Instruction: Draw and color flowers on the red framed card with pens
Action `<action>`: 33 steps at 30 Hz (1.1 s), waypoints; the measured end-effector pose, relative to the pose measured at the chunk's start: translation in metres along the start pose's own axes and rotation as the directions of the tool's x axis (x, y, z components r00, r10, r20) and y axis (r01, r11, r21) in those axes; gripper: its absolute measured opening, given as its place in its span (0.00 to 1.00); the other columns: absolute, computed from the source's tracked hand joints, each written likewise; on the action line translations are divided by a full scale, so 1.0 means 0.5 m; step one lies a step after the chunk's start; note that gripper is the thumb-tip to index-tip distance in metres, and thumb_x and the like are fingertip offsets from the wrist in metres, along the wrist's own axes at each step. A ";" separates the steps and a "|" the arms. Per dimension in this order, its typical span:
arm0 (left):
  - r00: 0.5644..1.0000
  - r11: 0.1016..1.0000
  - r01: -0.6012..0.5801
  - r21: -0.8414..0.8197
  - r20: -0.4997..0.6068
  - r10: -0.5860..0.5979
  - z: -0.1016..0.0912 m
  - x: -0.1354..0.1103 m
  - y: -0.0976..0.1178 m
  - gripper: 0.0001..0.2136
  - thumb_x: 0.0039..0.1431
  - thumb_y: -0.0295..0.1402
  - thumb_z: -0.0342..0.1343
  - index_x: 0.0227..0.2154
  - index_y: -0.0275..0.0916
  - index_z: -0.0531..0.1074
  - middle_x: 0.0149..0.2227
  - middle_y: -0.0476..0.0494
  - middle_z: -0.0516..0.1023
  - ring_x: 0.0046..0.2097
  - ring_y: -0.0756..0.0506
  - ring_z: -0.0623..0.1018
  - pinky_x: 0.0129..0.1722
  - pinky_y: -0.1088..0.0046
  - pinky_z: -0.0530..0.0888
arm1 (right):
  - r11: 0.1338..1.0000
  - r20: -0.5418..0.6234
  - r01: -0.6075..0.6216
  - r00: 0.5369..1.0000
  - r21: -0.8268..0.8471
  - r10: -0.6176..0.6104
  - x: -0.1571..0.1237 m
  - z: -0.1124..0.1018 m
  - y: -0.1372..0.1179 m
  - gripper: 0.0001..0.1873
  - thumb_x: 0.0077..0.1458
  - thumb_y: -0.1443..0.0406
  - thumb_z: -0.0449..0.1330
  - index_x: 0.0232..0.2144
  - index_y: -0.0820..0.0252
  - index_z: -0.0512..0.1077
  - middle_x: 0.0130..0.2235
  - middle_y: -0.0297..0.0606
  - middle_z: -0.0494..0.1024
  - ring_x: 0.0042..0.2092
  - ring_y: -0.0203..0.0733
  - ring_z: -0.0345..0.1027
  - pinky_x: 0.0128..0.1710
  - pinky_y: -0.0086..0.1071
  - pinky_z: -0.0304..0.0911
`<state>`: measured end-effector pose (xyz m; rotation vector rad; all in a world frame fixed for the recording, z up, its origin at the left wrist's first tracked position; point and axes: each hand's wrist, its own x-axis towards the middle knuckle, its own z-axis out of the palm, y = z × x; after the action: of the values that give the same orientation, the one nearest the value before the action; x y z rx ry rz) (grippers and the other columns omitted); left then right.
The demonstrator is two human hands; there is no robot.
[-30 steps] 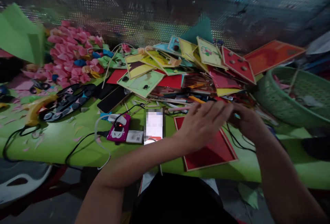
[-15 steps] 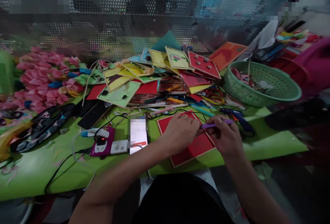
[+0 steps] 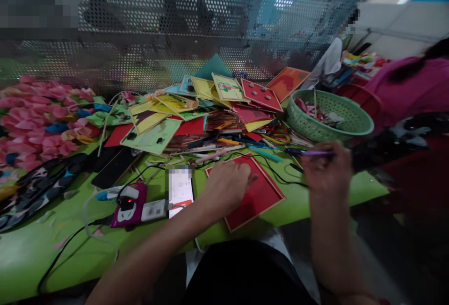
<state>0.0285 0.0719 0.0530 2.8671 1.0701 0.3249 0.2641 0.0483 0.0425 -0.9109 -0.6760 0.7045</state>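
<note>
My right hand [image 3: 328, 169], a little blurred, is raised at the right and grips a purple marker pen [image 3: 319, 154], which lies nearly level and points left. My left hand [image 3: 229, 185] is over the left part of a red card [image 3: 257, 197] with a pale wooden frame. Its fingers are curled and closed; whatever they may hold is hidden. The framed card lies slanted on the green tabletop [image 3: 277, 214] in front of me. Just left of that hand, a phone with a lit screen [image 3: 180, 190] lies on the table.
Several framed cards [image 3: 150, 134] are heaped at the back over pens and sticks. A green basket [image 3: 326, 127] stands back right, near a person in pink [image 3: 403, 83]. Left are a purple power strip [image 3: 133, 209], cables and pink paper petals [image 3: 38, 113]. A perforated metal screen [image 3: 168, 19] rises behind.
My hands have moved apart. The right one has carried the marker pen to the right and up, away from the left hand, which has shifted slightly left. The view has turned a little right.
</note>
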 end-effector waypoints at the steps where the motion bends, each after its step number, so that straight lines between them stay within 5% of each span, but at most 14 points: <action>1: 1.000 1.000 0.015 0.005 0.003 -0.015 0.005 -0.007 -0.003 0.19 0.75 0.39 0.42 0.38 0.37 0.76 0.33 0.40 0.82 0.37 0.44 0.81 0.37 0.65 0.69 | 1.000 -0.003 0.004 1.000 0.005 -0.004 0.015 -0.013 -0.010 0.22 0.54 0.54 0.71 0.19 0.55 0.66 0.15 0.21 0.52 0.17 0.28 0.38 0.16 0.26 0.45; 8: 0.961 0.957 -0.276 -0.092 0.001 0.277 0.069 -0.042 0.074 0.17 0.72 0.45 0.49 0.36 0.39 0.75 0.33 0.46 0.83 0.37 0.46 0.80 0.37 0.65 0.70 | 0.987 0.200 -0.131 0.969 -0.094 0.147 0.013 -0.053 0.004 0.15 0.52 0.52 0.73 0.29 0.52 0.75 0.20 0.26 0.62 0.21 0.33 0.55 0.19 0.28 0.54; 16: 0.891 0.882 -0.453 -0.131 -0.037 0.452 0.178 -0.078 0.150 0.15 0.70 0.43 0.53 0.37 0.37 0.77 0.37 0.43 0.82 0.41 0.45 0.81 0.36 0.67 0.72 | 0.937 0.217 -0.234 0.931 -0.258 0.293 -0.018 -0.066 0.059 0.17 0.42 0.54 0.78 0.33 0.51 0.79 0.28 0.31 0.77 0.27 0.37 0.71 0.25 0.31 0.66; 21: 0.868 0.859 -0.497 -0.123 -0.084 0.489 0.203 -0.080 0.160 0.14 0.70 0.38 0.51 0.44 0.36 0.80 0.48 0.35 0.83 0.54 0.41 0.80 0.51 0.61 0.73 | 0.839 0.293 -0.153 0.892 -0.522 0.345 -0.032 -0.051 0.091 0.18 0.40 0.55 0.81 0.31 0.52 0.80 0.31 0.34 0.81 0.32 0.43 0.76 0.32 0.36 0.73; 27: 0.863 0.857 -0.503 -0.113 -0.113 0.492 0.219 -0.085 0.158 0.14 0.69 0.35 0.51 0.45 0.39 0.81 0.52 0.34 0.83 0.57 0.38 0.79 0.55 0.52 0.72 | 0.729 0.451 -0.045 0.759 -0.683 0.469 -0.053 -0.028 0.129 0.16 0.54 0.52 0.74 0.40 0.54 0.82 0.35 0.37 0.84 0.34 0.44 0.78 0.35 0.36 0.73; 33: 0.884 0.888 -0.457 -0.047 -0.138 0.448 0.235 -0.096 0.161 0.18 0.68 0.33 0.48 0.51 0.41 0.81 0.61 0.35 0.78 0.61 0.37 0.76 0.55 0.52 0.73 | 0.637 0.488 0.115 0.749 -0.762 0.448 -0.066 -0.017 0.152 0.11 0.57 0.55 0.70 0.38 0.54 0.82 0.34 0.36 0.85 0.34 0.44 0.77 0.34 0.36 0.71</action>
<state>0.0707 -0.0188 -0.0593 3.0258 0.3646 0.5603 0.2324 0.0513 -0.0343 -1.5569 -1.6179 0.9493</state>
